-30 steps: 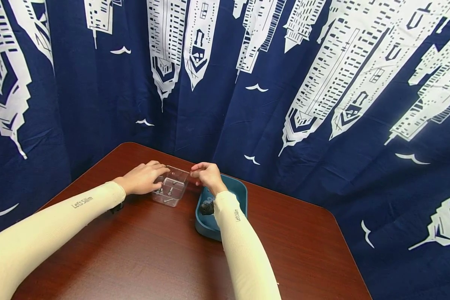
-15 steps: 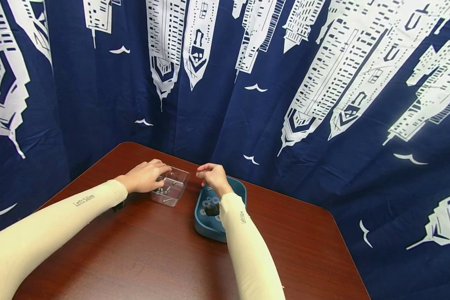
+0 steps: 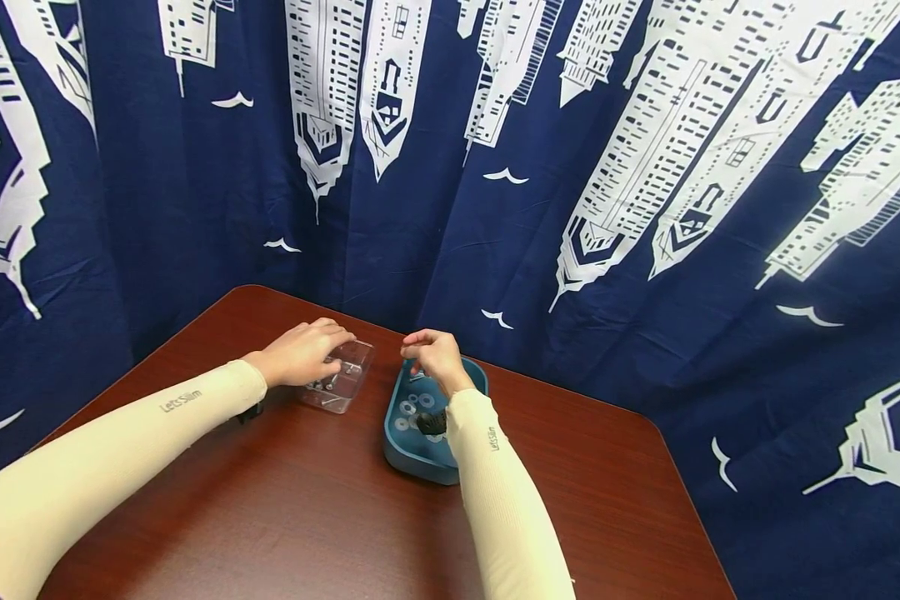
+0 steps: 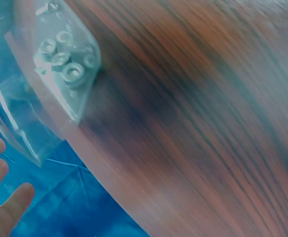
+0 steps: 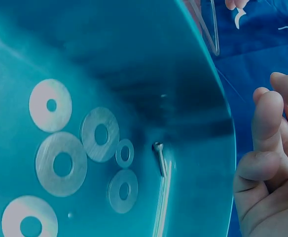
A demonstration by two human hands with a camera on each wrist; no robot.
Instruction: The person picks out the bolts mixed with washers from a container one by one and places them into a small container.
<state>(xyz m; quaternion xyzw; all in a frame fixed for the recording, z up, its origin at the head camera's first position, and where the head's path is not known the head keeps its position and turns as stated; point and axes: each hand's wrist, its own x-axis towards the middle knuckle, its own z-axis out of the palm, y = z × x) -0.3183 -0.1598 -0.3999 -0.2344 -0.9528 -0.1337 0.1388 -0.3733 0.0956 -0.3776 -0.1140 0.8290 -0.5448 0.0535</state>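
My left hand [image 3: 307,350] reaches over a clear plastic box [image 3: 336,402], covering part of it. In the left wrist view its fingers are spread beside the box's see-through wall [image 4: 17,118]. Small ring-shaped metal parts [image 4: 73,72] lie inside the box, with a small screw [image 4: 48,8] near the top of that view. My right hand [image 3: 438,360] hovers over the far end of a blue tray [image 3: 420,463], fingers loosely bent and nothing visible between them. Several flat metal washers [image 5: 62,164] and a thin screw [image 5: 159,155] lie on the tray's floor.
Box and tray stand side by side on a reddish-brown wooden table [image 3: 285,500]. A dark blue curtain [image 3: 412,258] with white building prints hangs right behind the table's far edge. A black wrist camera [image 3: 431,423] overlaps the tray.
My right hand has drawn back rightward from the box's edge to over the tray, uncovering more washers. My left hand has shifted slightly right, farther over the box.
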